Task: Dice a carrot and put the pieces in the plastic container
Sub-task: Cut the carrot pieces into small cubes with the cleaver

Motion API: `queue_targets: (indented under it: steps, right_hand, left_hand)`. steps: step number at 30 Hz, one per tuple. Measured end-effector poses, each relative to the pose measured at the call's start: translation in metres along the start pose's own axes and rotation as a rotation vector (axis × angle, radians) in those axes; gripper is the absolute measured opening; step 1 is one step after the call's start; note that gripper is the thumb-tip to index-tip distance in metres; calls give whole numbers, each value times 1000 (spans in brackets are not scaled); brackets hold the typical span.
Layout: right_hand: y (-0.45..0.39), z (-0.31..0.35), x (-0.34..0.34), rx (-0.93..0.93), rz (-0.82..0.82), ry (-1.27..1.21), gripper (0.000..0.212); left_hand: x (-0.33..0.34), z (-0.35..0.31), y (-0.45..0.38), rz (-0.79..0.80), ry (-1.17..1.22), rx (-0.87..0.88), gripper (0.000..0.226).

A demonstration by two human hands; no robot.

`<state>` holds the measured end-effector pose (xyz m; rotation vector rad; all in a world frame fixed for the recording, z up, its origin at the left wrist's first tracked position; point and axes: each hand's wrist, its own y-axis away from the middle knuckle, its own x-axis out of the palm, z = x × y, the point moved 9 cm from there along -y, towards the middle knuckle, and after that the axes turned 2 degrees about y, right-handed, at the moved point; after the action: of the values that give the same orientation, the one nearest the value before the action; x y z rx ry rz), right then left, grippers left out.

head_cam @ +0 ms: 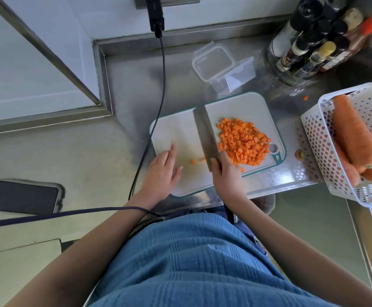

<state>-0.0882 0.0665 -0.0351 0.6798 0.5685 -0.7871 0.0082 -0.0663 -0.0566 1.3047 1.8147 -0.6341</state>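
Right hand (226, 171) wrapped round handle of broad steel cleaver (206, 135), thumb along near end of blade; handle itself hidden in grip. Blade edge-down on white plastic cutting board with teal rim (180, 129), running from near edge toward far edge, roughly mid-board. Left hand (164, 171) flat on board's left half, fingers straight and relaxed, index extended forward, holding nothing. Single loose orange carrot cube (193, 161) plus a thin carrot sliver (202, 159) between left hand and blade. Heap of diced orange carrot pieces (242, 142) on board's right half, touching blade's right face, spreading toward right edge; one cube (242, 170) near board's near edge, just beside right hand. Clear rectangular plastic container (236, 77) past board's far edge, tipped on its side; clear snap lid (212, 63) leaning against it. Stray carrot bit (305, 98) on steel counter (125, 85) right of container. Carrot end stub (299, 154) on counter just off board's right edge. White perforated plastic basket (313, 129) at counter's right edge, with whole orange carrots (355, 134) in it. Cluster of dark-capped seasoning bottles (309, 41) in far right corner. Black cable (158, 107) hanging from wall adapter, crossing counter left of board. Dark phone (24, 197) on lower surface at left.
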Motion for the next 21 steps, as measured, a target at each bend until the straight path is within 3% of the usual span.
queue_targets:
  steps: [5, 9, 16, 21]
  right_hand:
    - [10, 13, 31, -52, 166, 5, 17]
    - [7, 0, 36, -10, 208, 51, 14]
    - [-11, -42, -7, 118, -28, -8, 16]
    - [-16, -44, -25, 88, -71, -85, 17]
  left_hand:
    - [-3, 5, 5, -37, 37, -70, 62]
    - [-1, 10, 5, -24, -32, -72, 69]
    - [2, 9, 6, -46, -172, -70, 61]
    - [8, 10, 9, 1, -268, -112, 58]
